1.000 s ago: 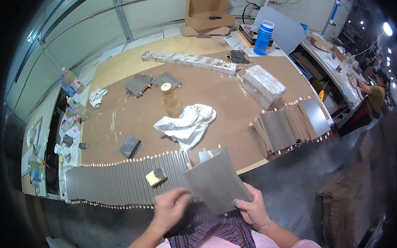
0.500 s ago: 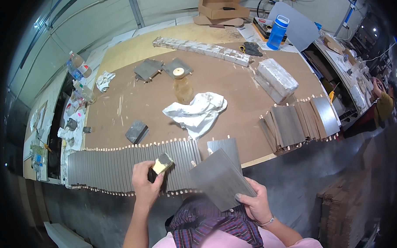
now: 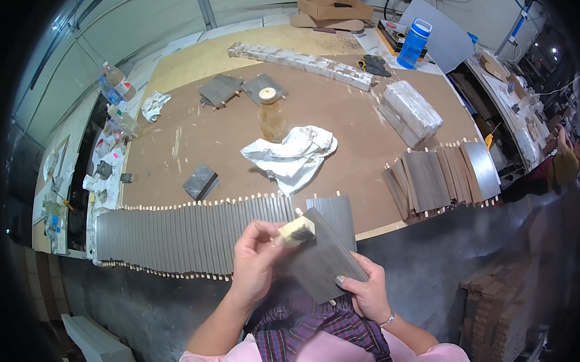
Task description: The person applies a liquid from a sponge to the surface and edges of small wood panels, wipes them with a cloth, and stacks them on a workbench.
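My left hand (image 3: 257, 255) is closed on a pale yellow sponge (image 3: 297, 233) with a dark stained face. The sponge is at the upper part of a grey wood-grain board (image 3: 321, 259); whether it presses on the surface I cannot tell. My right hand (image 3: 364, 287) grips that board by its lower right edge, thumb on top. Small wooden pegs stick out of the board's ends. Beneath, a long row of overlapping grey boards (image 3: 170, 239) with pegs lines the table's near edge. Another grey board (image 3: 334, 214) lies right of the row.
A white cloth (image 3: 292, 156) and a capped jar (image 3: 273, 118) are mid-table. A dark block (image 3: 201, 181) lies left of them. More pegged boards (image 3: 427, 179) stand at right, near a wrapped block (image 3: 412, 113). A long white-stained bar (image 3: 302, 66) crosses the back beside a blue bottle (image 3: 415, 44).
My left hand has brought the sponge rightward from over the row to the held board. My right hand and the board have shifted only slightly.
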The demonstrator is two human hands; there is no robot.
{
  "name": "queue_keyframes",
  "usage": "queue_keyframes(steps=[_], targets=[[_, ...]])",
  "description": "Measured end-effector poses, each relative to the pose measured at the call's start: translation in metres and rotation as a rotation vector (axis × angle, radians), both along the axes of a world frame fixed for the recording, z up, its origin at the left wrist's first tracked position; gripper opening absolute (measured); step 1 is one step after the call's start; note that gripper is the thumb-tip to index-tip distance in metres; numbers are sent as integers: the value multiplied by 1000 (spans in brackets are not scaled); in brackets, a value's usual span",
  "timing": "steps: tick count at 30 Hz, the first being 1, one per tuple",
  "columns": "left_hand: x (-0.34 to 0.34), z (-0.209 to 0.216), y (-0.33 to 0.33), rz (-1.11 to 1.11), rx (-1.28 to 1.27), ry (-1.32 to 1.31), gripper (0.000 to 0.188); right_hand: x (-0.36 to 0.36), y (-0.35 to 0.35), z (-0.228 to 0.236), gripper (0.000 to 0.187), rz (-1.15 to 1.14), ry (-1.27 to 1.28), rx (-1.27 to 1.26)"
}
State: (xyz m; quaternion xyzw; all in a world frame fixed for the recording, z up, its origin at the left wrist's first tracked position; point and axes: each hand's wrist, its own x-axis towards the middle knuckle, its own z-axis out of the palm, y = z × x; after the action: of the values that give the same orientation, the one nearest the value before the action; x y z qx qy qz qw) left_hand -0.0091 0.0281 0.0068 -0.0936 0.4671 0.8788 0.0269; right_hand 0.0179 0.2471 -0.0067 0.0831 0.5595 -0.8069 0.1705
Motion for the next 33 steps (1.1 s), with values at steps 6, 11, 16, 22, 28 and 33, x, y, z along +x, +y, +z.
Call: queue_keyframes(steps=[6, 11, 16, 22, 28, 33], targets=[[-7, 3, 9, 56, -43, 92, 25, -2, -1, 1, 52, -3, 3, 25], [-7, -7, 9, 121, -857, 459, 25, -3, -3, -1, 51, -13, 19, 61], [-14, 11, 21, 158, -1296, 753, 32, -6, -2, 6, 51, 32, 70, 167], [-31, 17, -1, 299, -1321, 683, 35, -5, -1, 5, 51, 45, 91, 205], [-32, 13, 4, 271, -1370, 752, 36, -5, -2, 6, 51, 38, 100, 203], [-34, 21, -4, 303, -1322, 730, 35, -7, -2, 8, 51, 53, 84, 206]])
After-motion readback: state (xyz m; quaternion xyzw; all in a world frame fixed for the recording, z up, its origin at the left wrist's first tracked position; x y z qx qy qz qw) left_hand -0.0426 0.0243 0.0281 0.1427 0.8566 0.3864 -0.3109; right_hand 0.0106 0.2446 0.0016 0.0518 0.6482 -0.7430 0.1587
